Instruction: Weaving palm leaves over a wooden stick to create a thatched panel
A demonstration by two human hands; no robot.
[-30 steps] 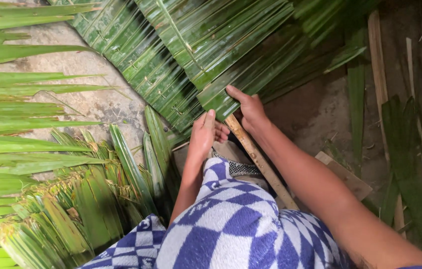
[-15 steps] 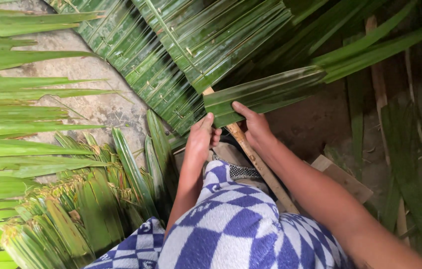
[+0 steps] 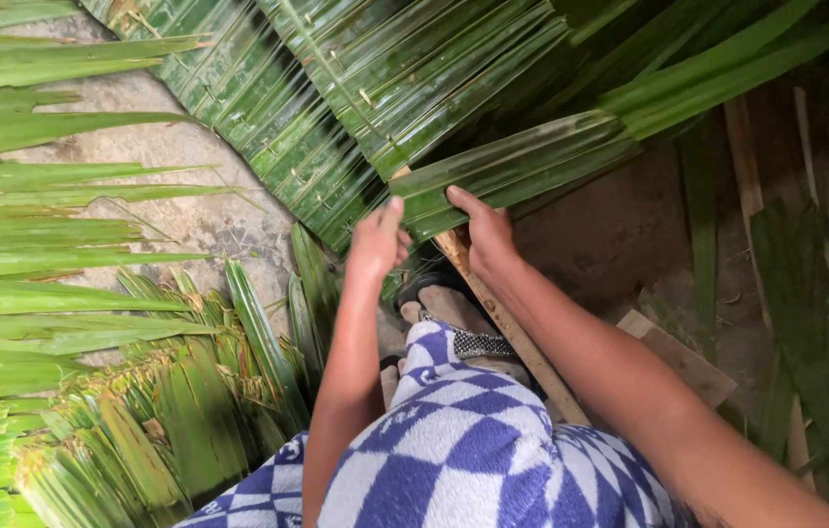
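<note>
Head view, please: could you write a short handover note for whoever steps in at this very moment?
Left hand: at the near end of the folded palm leaf, fingers raised against its edge; whether it grips is unclear.
Right hand: fingers on the same leaf's lower edge, pressing it over the wooden slat.
The slat runs from the lap up under the stitched leaf panel.
Done: many leaves already pinned in overlapping rows on the panel.
Left: this leaf lies folded over the slat with no pin visible in it. Loose leaves lie to the left.
</note>
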